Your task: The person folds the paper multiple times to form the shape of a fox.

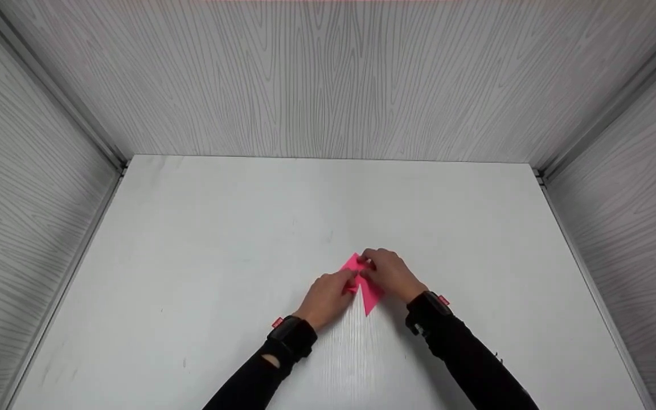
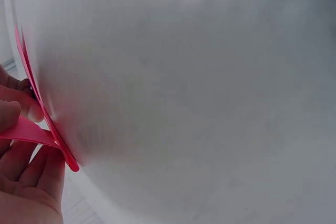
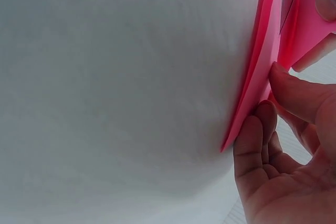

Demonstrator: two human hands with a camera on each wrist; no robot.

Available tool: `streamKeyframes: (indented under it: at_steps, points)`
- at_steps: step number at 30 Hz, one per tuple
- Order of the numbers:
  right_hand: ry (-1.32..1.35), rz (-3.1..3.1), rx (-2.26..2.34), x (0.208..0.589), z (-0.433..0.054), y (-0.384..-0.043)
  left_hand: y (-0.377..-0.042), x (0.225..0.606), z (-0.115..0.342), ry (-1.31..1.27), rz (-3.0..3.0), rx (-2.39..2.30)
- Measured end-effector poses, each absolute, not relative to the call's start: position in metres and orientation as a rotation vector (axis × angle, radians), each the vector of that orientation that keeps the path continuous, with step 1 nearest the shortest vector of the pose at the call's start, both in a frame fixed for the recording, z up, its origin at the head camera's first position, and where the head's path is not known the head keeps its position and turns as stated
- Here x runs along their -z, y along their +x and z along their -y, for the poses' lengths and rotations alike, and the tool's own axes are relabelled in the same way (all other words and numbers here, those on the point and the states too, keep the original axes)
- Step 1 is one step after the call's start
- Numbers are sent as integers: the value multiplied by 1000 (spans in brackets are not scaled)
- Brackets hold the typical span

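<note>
A folded piece of bright pink paper (image 1: 371, 295) lies near the middle of the white table, with a pointed end toward the person. My left hand (image 1: 327, 297) pinches a raised flap (image 2: 23, 131) of it between thumb and fingers, plainest in the left wrist view. From the other side my right hand (image 1: 392, 274) holds the paper, thumb and bent fingers meeting at its fold. Close up in the right wrist view, layered paper edges (image 3: 252, 74) stand beside the right thumb and fingers (image 3: 249, 145). The hands partly cover the paper's middle.
The white tabletop (image 1: 191, 239) spreads around both hands. Grey wood-grain panels enclose it at the back (image 1: 328, 80), left (image 1: 26, 188) and right (image 1: 630, 216). Dark wrist bands (image 1: 292, 337) sit over black sleeves (image 1: 476, 359).
</note>
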State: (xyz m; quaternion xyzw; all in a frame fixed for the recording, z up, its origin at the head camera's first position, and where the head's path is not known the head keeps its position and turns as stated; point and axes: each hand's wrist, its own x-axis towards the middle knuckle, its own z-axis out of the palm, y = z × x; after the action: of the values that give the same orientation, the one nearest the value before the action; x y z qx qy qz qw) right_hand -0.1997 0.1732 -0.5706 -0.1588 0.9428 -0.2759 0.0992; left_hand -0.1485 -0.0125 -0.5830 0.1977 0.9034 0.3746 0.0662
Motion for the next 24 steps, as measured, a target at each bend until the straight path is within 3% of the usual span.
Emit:
streamKeyframes:
  at_steps: [24]
  points:
    - [-532, -2802, 818, 571, -173, -201, -147, 583, 9, 760, -2806, -943]
